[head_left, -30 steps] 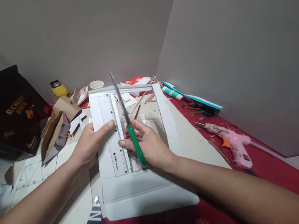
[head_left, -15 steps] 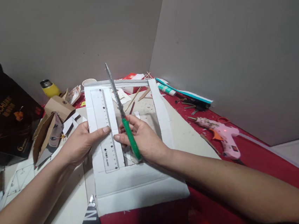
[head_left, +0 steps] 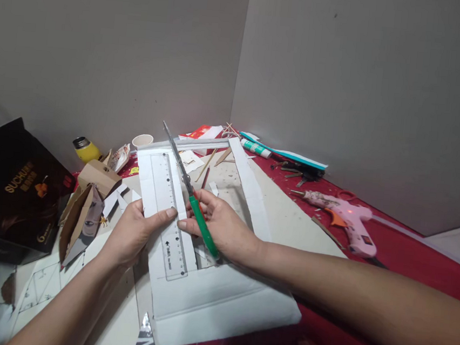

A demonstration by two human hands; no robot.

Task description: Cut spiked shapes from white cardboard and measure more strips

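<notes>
A clear plastic ruler (head_left: 167, 210) lies along the left strip of a white cardboard frame (head_left: 221, 307) on the table. My left hand (head_left: 132, 231) presses the ruler and the strip, thumb on the ruler's scale. My right hand (head_left: 219, 225) holds green-handled scissors (head_left: 188, 185), blades closed and pointing up and away to the left; its fingertips also touch the ruler's right edge. The scissor handles stick out below my palm.
A pink glue gun (head_left: 349, 219) lies on the red tablecloth at right. A dark gift box (head_left: 6, 189) and a brown cardboard piece (head_left: 89, 197) stand at left. A yellow bottle (head_left: 83, 148), paper cup (head_left: 142, 140), glue tube (head_left: 255, 148) and sticks sit near the wall.
Both hands keep their hold on the ruler and scissors. My view has shifted slightly, so everything sits a little lower in frame.
</notes>
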